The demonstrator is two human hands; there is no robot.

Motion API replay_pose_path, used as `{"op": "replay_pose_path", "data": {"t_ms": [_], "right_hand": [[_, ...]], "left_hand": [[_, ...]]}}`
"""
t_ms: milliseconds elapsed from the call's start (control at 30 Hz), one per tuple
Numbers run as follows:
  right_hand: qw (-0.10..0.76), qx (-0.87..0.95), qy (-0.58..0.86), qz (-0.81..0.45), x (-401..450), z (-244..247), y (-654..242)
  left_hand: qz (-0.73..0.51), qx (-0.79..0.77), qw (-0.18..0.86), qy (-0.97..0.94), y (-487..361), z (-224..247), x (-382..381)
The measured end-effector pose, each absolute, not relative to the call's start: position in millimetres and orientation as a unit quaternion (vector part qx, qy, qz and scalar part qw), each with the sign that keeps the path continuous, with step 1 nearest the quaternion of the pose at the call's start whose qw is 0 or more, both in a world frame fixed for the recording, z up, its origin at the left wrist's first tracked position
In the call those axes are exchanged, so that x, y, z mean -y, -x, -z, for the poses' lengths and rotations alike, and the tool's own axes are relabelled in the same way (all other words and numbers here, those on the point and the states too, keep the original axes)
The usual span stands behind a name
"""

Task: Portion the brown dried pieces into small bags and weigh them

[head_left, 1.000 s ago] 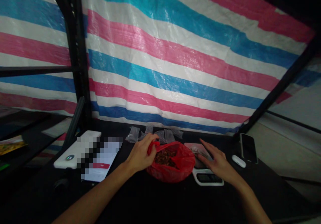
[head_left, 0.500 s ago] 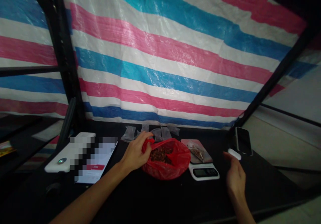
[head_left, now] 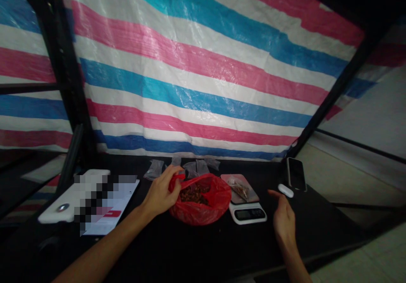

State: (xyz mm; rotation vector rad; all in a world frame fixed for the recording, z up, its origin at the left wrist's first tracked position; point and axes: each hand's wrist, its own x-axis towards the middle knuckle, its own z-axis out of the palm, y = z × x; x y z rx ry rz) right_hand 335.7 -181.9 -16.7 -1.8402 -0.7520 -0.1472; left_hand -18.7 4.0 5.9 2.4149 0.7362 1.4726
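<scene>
My left hand is shut on the gathered rim of a red plastic bag, which lies on the black table. Dark brown dried pieces fill its open mouth. My right hand is open and holds nothing, with its fingers a little short of a white earbud case. A digital kitchen scale stands between the bag and my right hand. Its pinkish top carries a small clear bag of brown pieces.
Several small clear plastic bags lie behind the red bag. A black phone lies at the back right. To the left are a white flat device and a partly blurred paper. A striped tarpaulin hangs behind the black table.
My right hand has moved off the scale, rightward toward the white case. My left hand keeps its hold on the bag. The whole view has shifted slightly.
</scene>
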Motion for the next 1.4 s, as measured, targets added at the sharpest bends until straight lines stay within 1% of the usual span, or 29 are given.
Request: {"op": "replay_pose_path", "data": {"t_ms": [333, 467, 533, 667, 767, 867, 967, 1000, 1033, 1067, 1133, 1167, 1267, 1333, 1400], "right_hand": [[0.513, 0.353, 0.779, 0.074, 182, 14, -335], [0.499, 0.395, 0.766, 0.089, 176, 6, -329], [0.464, 0.459, 0.752, 0.097, 168, -2, -322], [0.356, 0.585, 0.72, 0.114, 141, -25, -303], [0.319, 0.615, 0.717, 0.076, 120, -41, -293], [0.321, 0.624, 0.71, 0.05, 107, -60, -285], [0.378, 0.614, 0.689, 0.066, 103, -82, -261], [0.437, 0.598, 0.668, 0.073, 103, -89, -248], [0.477, 0.593, 0.645, 0.072, 103, -96, -232], [0.491, 0.607, 0.623, 0.06, 103, -101, -214], [0.489, 0.645, 0.588, 0.023, 101, -106, -179], [0.473, 0.662, 0.581, -0.009, 99, -106, -164], [0.455, 0.673, 0.575, -0.099, 94, -97, -138], [0.46, 0.673, 0.566, -0.122, 93, -87, -138], [0.461, 0.669, 0.573, -0.11, 95, -79, -146]], "left_hand": [[-0.506, -0.242, 0.1, -0.822, 19, -10, -3], [-0.511, -0.244, 0.094, -0.819, 18, -9, -2], [-0.515, -0.244, 0.088, -0.817, 18, -7, -2], [-0.516, -0.218, 0.095, -0.823, 18, -7, 0], [-0.523, -0.186, 0.096, -0.826, 22, -13, 5], [-0.528, -0.162, 0.091, -0.829, 26, -21, 10], [-0.513, -0.149, 0.098, -0.839, 25, -24, 14], [-0.506, -0.146, 0.108, -0.843, 24, -24, 15], [-0.5, -0.149, 0.125, -0.844, 23, -24, 15], [-0.496, -0.157, 0.147, -0.841, 21, -23, 15], [-0.489, -0.186, 0.209, -0.826, 16, -21, 16], [-0.486, -0.199, 0.247, -0.815, 14, -21, 17], [-0.462, -0.2, 0.375, -0.778, 9, -22, 17], [-0.456, -0.185, 0.439, -0.752, 8, -25, 16], [-0.471, -0.187, 0.463, -0.727, 9, -27, 13]]}}
